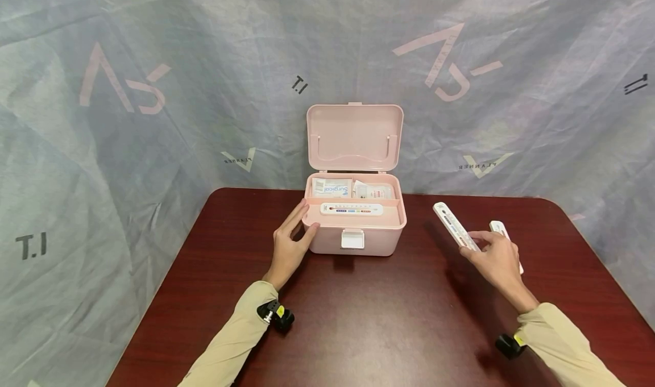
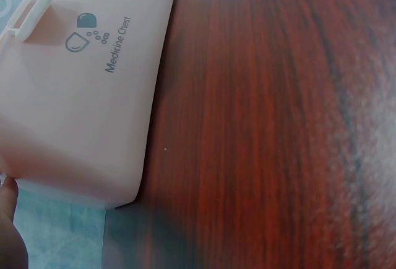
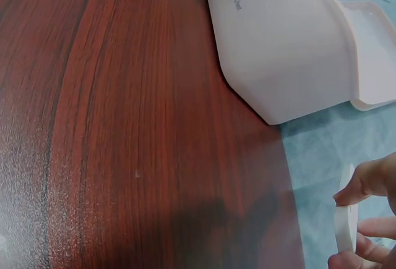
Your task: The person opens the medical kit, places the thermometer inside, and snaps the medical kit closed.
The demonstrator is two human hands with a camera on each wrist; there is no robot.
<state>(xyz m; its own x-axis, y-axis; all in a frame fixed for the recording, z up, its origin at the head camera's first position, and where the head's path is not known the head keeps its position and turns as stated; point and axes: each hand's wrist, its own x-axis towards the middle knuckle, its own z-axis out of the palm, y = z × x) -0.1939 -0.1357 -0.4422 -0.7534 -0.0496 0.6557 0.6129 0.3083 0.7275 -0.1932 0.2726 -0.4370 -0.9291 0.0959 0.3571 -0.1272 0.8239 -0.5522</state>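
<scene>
Right hand (image 1: 495, 261) pinches white thermometer (image 1: 452, 225) by near end, right of medicine chest (image 1: 376, 243). Left hand (image 1: 289, 246), fingers loosely spread, touches chest's left side. End-only pinch could let thermometer tilt, slip.

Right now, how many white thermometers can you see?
3: a thermometer in the pink box, another in the right hand, a third on the table, partly behind that hand. More could be hidden.

Even light; pale glare on the glossy tabletop (image 1: 353, 330); soft shadow below the right hand (image 1: 495, 259); dimmer wrist views
</scene>
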